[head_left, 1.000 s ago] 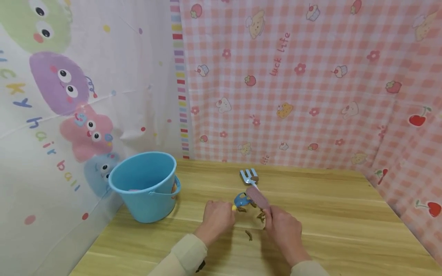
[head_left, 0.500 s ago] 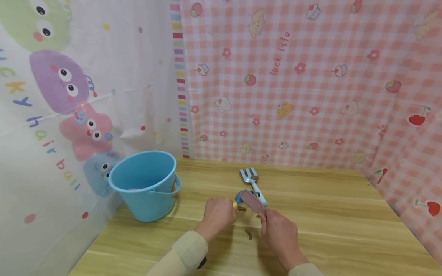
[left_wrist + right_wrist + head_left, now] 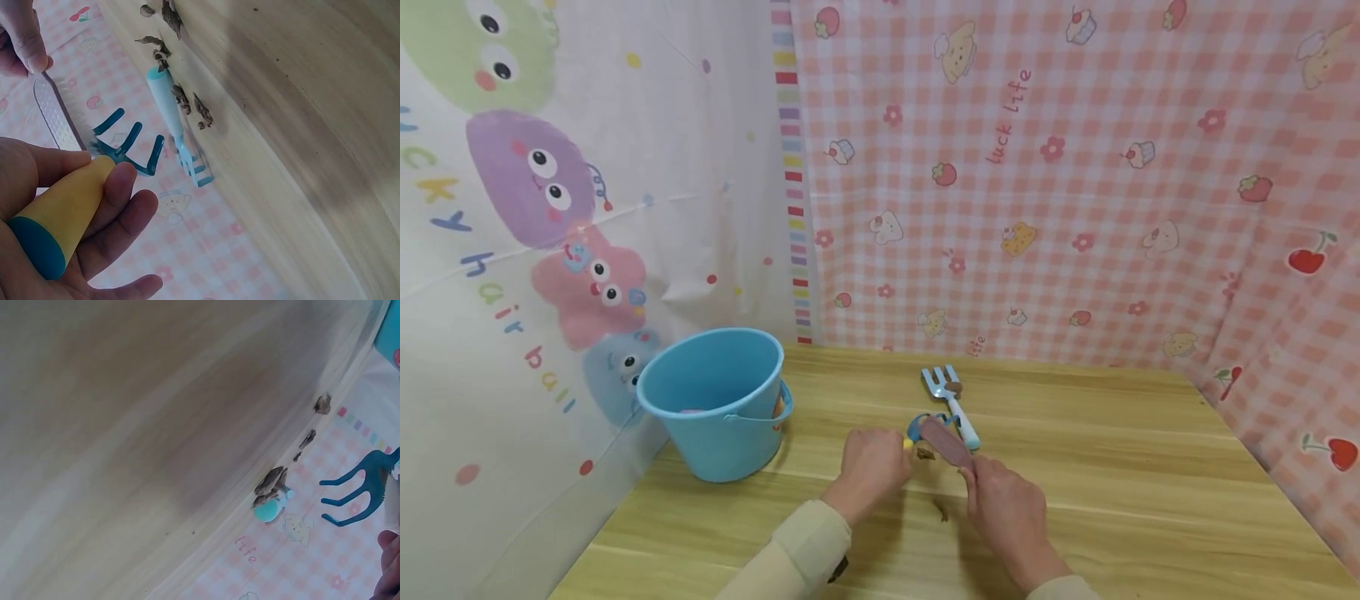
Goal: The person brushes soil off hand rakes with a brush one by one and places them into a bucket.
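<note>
My left hand [image 3: 872, 465] grips the yellow handle [image 3: 72, 209] of a small toy rake, whose blue tines [image 3: 128, 147] point away from the fingers. In my right hand [image 3: 1011, 510] is a dull-pink brush [image 3: 946, 442] with white bristles [image 3: 78, 115]. The bristles lie against the base of the tines, and the brush's back faces up in the head view. Under and near the hands, brown shrivelled clumps [image 3: 925, 454] are scattered on the table. Just beyond the rake lies a light-blue toy fork [image 3: 957, 410] with a brown clump on it.
A blue bucket [image 3: 722, 450] stands at the left with something pink inside, its handle hanging on the right side. The wood-grain table [image 3: 1135, 467] meets a pink checked cloth [image 3: 1075, 200] behind and a white printed cloth [image 3: 700, 208] at the left.
My right hand has shifted slightly left, bringing the brush over the rake's head, and the fork's handle has come into sight. Since half a second ago, both hands have barely moved.
</note>
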The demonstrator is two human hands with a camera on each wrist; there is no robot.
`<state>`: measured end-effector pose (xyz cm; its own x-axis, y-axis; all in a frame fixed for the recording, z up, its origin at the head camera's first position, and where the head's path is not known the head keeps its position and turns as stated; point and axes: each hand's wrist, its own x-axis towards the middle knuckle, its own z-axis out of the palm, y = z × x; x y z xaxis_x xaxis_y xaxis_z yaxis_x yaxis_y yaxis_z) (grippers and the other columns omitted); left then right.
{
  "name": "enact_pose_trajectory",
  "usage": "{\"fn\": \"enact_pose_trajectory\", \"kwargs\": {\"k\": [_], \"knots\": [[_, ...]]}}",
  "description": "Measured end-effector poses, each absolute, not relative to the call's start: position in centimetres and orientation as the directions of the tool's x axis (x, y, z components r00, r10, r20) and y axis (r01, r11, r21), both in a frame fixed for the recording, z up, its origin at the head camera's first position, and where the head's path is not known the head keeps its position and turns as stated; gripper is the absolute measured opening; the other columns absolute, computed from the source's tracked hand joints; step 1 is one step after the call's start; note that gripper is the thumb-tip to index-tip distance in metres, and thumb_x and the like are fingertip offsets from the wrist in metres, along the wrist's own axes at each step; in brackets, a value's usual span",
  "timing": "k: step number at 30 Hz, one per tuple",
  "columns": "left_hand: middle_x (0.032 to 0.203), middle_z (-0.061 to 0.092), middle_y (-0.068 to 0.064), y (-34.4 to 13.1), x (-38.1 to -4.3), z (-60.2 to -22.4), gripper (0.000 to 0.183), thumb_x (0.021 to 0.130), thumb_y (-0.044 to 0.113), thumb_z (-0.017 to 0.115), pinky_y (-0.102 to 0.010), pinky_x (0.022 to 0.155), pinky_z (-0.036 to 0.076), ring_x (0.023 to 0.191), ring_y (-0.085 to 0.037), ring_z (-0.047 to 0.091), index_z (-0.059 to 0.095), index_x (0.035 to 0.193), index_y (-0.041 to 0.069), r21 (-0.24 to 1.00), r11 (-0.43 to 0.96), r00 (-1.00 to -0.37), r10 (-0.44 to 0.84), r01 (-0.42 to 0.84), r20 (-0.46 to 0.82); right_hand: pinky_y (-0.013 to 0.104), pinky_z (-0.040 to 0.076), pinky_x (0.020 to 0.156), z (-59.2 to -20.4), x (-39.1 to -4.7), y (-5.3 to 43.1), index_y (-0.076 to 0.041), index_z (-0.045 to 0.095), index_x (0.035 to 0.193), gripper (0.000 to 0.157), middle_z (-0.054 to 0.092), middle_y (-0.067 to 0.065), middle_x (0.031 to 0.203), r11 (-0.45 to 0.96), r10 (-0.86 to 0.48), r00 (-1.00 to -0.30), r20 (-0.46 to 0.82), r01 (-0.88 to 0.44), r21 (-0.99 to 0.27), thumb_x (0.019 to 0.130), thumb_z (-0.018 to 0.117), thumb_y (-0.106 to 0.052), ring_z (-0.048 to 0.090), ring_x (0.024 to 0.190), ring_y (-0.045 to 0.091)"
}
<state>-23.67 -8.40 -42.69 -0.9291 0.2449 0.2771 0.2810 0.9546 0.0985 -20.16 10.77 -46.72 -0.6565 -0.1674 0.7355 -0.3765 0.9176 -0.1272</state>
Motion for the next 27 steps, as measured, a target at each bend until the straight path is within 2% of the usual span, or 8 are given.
{"fn": "enact_pose_trajectory", "kwargs": {"k": [6,15,22,27], "knots": [[0.049,0.041,0.005,-8.42,-23.7,-42.76,0.044,0.09,0.024,0.063,-0.035,0.06,0.042,0.047,-0.012,0.039,0.042,0.051,0.019,0.115,0.954,-0.933,0.239,0.277,0.268,0.038,0.038,0.037,-46.79,-20.22,10.93,-0.006,0.065,0.086,0.019,0.062,0.006,0.066,0.919,-0.162,-0.656,0.737,-0.372,-0.129,0.083,0.077,-0.02,0.057,0.047,0.025],[0.051,0.045,0.003,-8.53,-23.7,-42.58,0.041,0.087,0.022,0.06,-0.037,0.058,0.044,0.048,-0.014,0.045,0.041,0.05,0.019,0.08,0.963,-0.925,0.223,0.259,0.307,0.037,0.036,0.037,-46.61,-20.09,10.56,-0.01,0.06,0.079,0.02,0.061,0.003,0.065,0.899,-0.199,-0.632,0.749,-0.422,-0.117,0.081,0.078,-0.018,0.056,0.047,0.024],[0.051,0.044,0.003,-8.63,-23.72,-42.45,0.041,0.087,0.021,0.06,-0.035,0.057,0.042,0.049,-0.013,0.043,0.041,0.051,0.019,0.076,0.966,-0.932,0.216,0.248,0.291,0.038,0.038,0.038,-46.86,-20.24,10.99,-0.007,0.067,0.085,0.017,0.064,0.006,0.068,0.909,-0.154,-0.673,0.724,-0.384,-0.164,0.083,0.078,-0.019,0.058,0.048,0.025],[0.051,0.044,0.003,-8.65,-23.68,-42.39,0.04,0.087,0.021,0.06,-0.035,0.058,0.042,0.049,-0.014,0.043,0.042,0.051,0.018,0.085,0.967,-0.94,0.209,0.24,0.271,0.039,0.038,0.04,-46.5,-20.03,11.15,-0.009,0.068,0.083,0.014,0.064,0.004,0.066,0.904,-0.072,-0.731,0.678,-0.335,-0.265,0.087,0.075,-0.021,0.058,0.049,0.024]]}}
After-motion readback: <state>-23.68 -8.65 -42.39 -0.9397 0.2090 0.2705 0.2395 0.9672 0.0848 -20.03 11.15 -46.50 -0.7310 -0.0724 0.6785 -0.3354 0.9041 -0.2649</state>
